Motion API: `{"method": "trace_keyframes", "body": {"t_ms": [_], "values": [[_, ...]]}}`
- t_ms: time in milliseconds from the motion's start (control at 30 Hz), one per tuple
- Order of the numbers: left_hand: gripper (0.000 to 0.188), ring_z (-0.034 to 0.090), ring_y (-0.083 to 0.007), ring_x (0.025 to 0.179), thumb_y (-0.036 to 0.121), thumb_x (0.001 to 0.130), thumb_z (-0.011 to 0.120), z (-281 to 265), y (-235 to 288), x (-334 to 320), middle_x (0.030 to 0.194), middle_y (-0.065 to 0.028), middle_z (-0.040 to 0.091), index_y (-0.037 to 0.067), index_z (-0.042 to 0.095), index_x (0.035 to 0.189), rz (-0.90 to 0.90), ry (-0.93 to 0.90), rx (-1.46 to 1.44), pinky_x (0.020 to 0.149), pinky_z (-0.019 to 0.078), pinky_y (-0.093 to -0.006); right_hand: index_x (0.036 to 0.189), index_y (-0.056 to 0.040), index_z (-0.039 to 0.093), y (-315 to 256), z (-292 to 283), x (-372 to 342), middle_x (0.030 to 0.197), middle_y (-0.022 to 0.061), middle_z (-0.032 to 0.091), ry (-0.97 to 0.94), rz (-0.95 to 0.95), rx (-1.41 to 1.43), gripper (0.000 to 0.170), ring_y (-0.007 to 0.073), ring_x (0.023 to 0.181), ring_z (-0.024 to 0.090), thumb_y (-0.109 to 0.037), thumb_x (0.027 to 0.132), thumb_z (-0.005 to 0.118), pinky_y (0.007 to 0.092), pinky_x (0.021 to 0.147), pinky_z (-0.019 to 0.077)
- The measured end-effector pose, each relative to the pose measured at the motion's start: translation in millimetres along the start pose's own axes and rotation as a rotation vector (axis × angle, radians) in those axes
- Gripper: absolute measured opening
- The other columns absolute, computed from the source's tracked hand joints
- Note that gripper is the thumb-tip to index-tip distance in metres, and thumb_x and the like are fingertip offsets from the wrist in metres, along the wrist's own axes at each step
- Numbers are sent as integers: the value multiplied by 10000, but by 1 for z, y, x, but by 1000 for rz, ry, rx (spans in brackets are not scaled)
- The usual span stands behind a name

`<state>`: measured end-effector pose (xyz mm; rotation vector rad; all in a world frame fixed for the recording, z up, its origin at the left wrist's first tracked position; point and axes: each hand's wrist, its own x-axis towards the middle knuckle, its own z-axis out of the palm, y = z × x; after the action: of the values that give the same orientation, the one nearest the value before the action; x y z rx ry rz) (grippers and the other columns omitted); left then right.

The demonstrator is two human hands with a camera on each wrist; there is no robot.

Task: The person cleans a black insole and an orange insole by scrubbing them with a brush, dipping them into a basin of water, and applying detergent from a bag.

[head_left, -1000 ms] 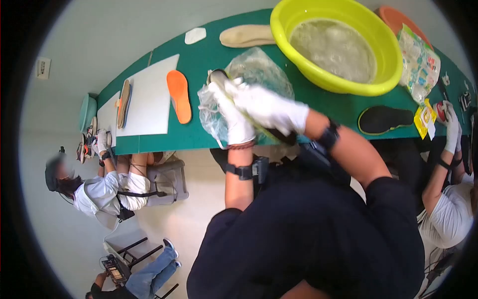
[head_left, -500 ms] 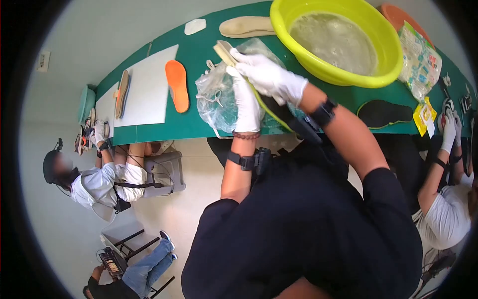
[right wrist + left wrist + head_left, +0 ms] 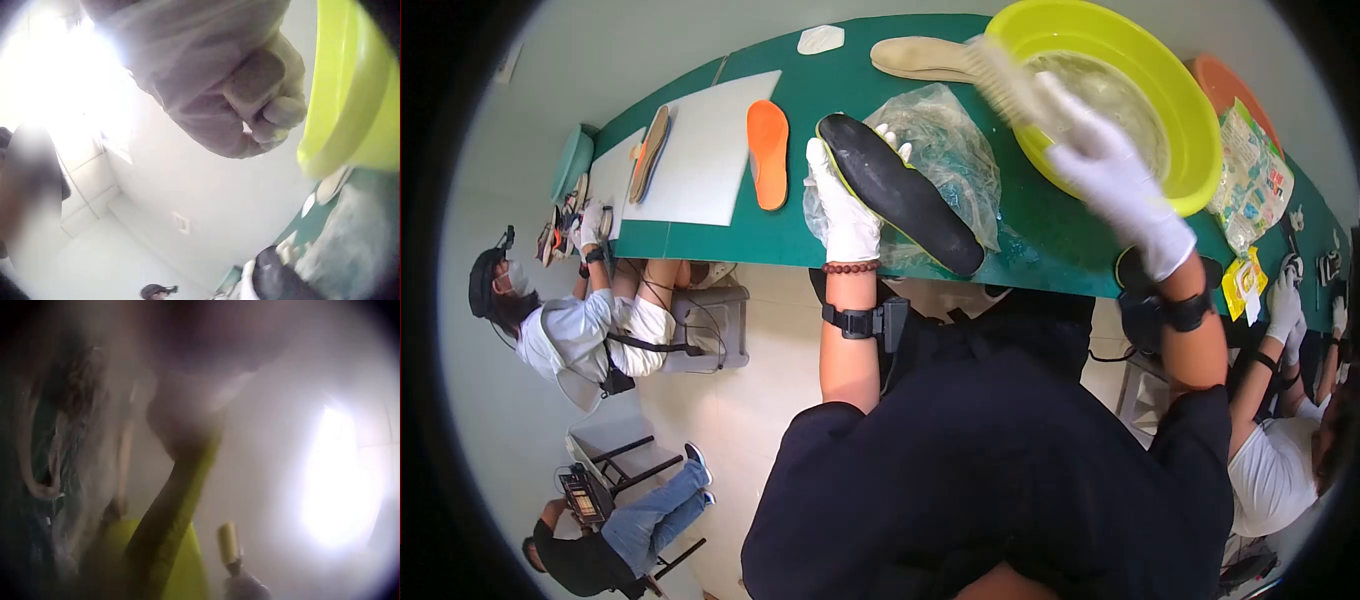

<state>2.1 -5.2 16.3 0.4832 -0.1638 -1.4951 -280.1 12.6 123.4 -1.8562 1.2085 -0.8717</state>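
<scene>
Scrubbing, probably: my left hand (image 3: pixel 848 215) grips the black, lime-edged insole (image 3: pixel 905 195), my right hand (image 3: pixel 1115 170) the pale-bristled brush (image 3: pixel 1004 80); next, likely wetting.

Bag (image 3: pixel 955 150) on table (image 3: pixel 830 85) | basin (image 3: pixel 1195 140) right of bag | board (image 3: pixel 700 150) left | insole (image 3: pixel 900 190) above bag | brush (image 3: pixel 1010 82) by basin's left rim

My head view is evenly lit, the table (image 3: pixel 810 85) bowed, corners black; my right hand (image 3: pixel 1115 175) and brush (image 3: pixel 1010 85) smear around one to two o'clock. Left-wrist: dim, hazy, glare at three o'clock. Right-wrist: glare at ten.
</scene>
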Motion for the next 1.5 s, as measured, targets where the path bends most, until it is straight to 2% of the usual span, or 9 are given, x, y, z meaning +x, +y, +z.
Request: {"method": "trace_keyframes", "body": {"t_ms": [200,333,467,600,667,967,1267,1367,1500], "values": [[559,594,-323,1063,529,941,510,-8,-5,4,1184,-172,600,151,523,1353,-5,-56,-87,1015,452,-513,1391,-22,494,27,-66,44,1233,225,627,-134,550,-546,523,321,1120,613,-114,876,503,383,942,469],[560,564,-301,1079,503,972,469,-13,-8,1,1230,-152,582,135,493,1394,69,-129,23,979,470,-440,1335,-123,590,206,-108,65,1030,163,687,-18,239,-855,420,248,800,657,-167,927,496,367,675,517],[485,580,-309,1078,475,975,510,-23,-4,8,1224,-147,582,107,542,1289,10,-107,-125,997,469,-478,1178,-53,666,90,-86,58,838,118,700,-466,631,-644,339,225,626,638,-72,857,558,349,558,508],[497,561,-324,1112,459,974,504,-15,-10,2,1230,-175,572,56,525,1262,-33,-75,-133,1024,455,-455,1214,-59,640,180,-88,63,743,87,660,-203,319,-864,359,152,522,569,-76,864,562,302,463,442],[483,570,-340,1082,461,940,539,-1,-12,-4,1188,-187,576,51,538,1194,-13,-18,-61,1026,453,-495,1229,-51,620,77,-68,57,725,95,655,-357,809,-475,370,164,509,562,-90,864,581,307,453,427],[438,568,-363,1057,332,854,586,-14,-10,4,1130,-195,580,31,530,1168,-119,-12,2,1032,435,-564,1393,-36,515,110,-71,62,792,123,666,-253,698,-271,567,189,590,607,-91,838,622,341,498,466],[556,512,-377,1227,434,1007,472,-11,-22,-12,1425,-162,466,28,442,1385,-269,-242,-181,1091,406,-478,1386,-126,538,132,-75,59,1179,229,639,-258,264,-882,498,378,1063,631,-40,896,553,383,921,486],[588,490,-344,1260,505,963,506,20,-21,-25,1385,-127,497,79,469,1366,-187,-151,25,1045,426,-525,1412,-139,516,169,-75,59,1053,189,682,-213,163,-940,501,301,830,677,-44,920,522,382,728,536],[553,571,-316,1154,505,949,522,21,-27,-8,1292,-160,560,89,518,1314,-301,-159,-118,993,472,-495,1385,-84,515,109,-77,59,829,72,659,-290,720,38,429,116,527,521,-69,957,493,277,448,425]]}}
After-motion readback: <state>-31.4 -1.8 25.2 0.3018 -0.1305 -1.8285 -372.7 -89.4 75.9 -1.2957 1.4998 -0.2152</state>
